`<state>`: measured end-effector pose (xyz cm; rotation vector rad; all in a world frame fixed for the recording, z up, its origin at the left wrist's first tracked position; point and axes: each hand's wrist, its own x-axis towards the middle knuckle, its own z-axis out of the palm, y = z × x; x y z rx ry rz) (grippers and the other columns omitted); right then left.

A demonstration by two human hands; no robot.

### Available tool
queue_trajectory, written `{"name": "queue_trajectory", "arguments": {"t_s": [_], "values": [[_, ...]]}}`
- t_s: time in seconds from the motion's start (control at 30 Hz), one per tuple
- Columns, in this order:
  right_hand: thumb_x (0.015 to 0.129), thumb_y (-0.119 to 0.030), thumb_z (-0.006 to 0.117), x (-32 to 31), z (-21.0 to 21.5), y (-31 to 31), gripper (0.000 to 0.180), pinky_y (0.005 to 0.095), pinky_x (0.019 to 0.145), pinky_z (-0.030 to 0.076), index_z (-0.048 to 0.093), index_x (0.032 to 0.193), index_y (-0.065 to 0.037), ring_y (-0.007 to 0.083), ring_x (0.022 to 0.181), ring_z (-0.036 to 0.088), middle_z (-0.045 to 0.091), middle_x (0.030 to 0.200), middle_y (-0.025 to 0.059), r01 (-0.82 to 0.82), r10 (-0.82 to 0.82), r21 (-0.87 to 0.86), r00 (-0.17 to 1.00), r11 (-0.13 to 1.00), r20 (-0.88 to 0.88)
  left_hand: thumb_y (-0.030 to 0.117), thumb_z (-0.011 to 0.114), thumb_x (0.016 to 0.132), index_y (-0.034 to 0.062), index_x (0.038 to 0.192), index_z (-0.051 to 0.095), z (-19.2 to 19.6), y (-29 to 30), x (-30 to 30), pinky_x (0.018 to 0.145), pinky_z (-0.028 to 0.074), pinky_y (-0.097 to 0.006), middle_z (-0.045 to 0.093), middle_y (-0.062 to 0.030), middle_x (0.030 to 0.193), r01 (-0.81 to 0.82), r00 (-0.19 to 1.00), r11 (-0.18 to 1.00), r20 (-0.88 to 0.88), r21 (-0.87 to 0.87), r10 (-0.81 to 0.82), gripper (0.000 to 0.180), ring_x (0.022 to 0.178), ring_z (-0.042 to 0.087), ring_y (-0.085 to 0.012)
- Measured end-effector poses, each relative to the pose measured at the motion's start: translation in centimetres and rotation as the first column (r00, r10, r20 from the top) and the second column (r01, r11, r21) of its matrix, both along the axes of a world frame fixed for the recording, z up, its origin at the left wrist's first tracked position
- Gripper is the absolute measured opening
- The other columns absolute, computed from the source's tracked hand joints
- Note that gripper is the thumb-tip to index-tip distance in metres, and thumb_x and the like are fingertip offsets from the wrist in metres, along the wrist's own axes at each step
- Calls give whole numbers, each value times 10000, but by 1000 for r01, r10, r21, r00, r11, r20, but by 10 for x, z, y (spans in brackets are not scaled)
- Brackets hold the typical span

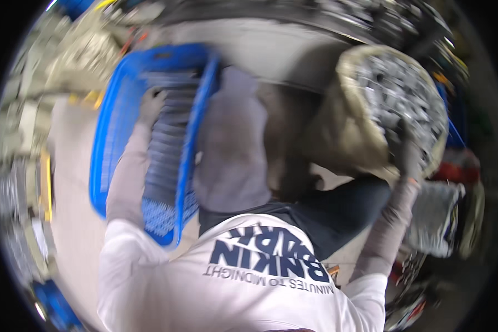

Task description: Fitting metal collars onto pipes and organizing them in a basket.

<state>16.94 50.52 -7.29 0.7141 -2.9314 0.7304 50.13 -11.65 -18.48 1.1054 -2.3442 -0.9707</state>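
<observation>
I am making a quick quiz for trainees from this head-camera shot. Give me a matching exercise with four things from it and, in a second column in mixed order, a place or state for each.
Things:
1. blue plastic basket
2. sack of small grey metal parts
3. left hand
4. right hand

Places or states:
A. gloved, at the sack's open rim on the right
B. held up on the left, tilted on its side
C. open-topped, tan cloth, upper right
D. gloved, inside the basket against its slatted wall

Pairs: 1-B, 2-C, 3-D, 4-A
</observation>
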Motion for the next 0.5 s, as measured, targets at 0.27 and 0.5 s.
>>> {"name": "queue_trajectory", "arguments": {"t_s": [0.27, 0.5], "values": [[952, -160, 732, -4, 0, 3, 194, 360, 840, 490, 740, 1035, 16, 250, 876, 632, 701, 937, 104, 78, -78, 5, 992, 997, 95, 235, 635, 918, 79, 1344, 637, -184, -18, 166, 1019, 516, -499, 641, -199, 1380, 268, 661, 939, 750, -214, -18, 453, 1244, 633, -393], [1020, -120, 669, -9, 18, 5, 226, 349, 977, 494, 743, 1169, 33, 215, 1095, 660, 714, 1191, 120, 105, -118, -104, 985, 989, -129, 148, 632, 910, 125, 1500, 498, -248, -35, 75, 1063, 477, -556, 493, -139, 1558, 363, 719, 820, 693, -442, 55, 606, 1435, 483, -342]]}}
